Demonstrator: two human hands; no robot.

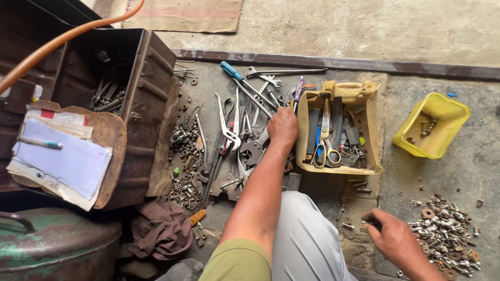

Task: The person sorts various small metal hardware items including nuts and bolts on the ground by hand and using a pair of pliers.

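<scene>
My left hand (283, 126) reaches forward into a spread of hand tools (237, 140) on the floor, its fingers curled down among wrenches and pliers beside a tan open box (364, 93); whether it grips one is hidden. My right hand (393, 237) hovers low at the right, fingertips pinched on a small dark metal piece (371, 224), just left of a heap of bolts, nuts and washers (448, 234). A blue-handled screwdriver (233, 71) lies at the far end of the tool spread. Scissors (327, 151) and files lie inside the tan box.
A yellow plastic tub (442, 112) holding a few bolts sits at the right. A rusty metal chest (148, 73) with tools stands at the left, a notepad and pen (60, 158) on a board beside it. A brown rag (161, 231), a green drum (57, 247) and an orange hose (62, 39) lie nearby.
</scene>
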